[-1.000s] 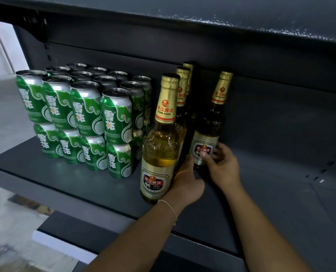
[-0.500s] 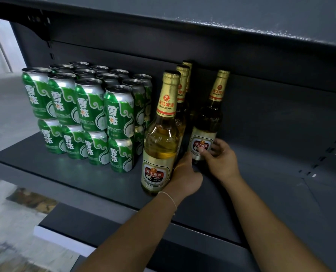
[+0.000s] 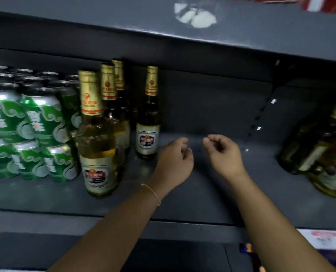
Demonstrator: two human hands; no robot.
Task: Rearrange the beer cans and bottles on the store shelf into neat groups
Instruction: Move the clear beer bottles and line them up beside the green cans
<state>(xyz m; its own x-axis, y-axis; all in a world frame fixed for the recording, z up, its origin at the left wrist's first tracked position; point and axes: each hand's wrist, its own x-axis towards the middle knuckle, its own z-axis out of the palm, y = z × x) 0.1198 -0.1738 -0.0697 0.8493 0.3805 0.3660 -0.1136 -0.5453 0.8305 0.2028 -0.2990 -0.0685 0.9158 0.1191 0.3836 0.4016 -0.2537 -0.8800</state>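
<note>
Bottles (image 3: 112,122) stood grouped beside the cans (image 3: 30,130) once my left hand (image 3: 175,161) and right hand (image 3: 224,156) let go, both grips released, free for the next.

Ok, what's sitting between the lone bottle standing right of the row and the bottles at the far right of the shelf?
Only both hands, left and right, over bare shelf, per the head view. Lone bottle; far-right bottles.
</note>
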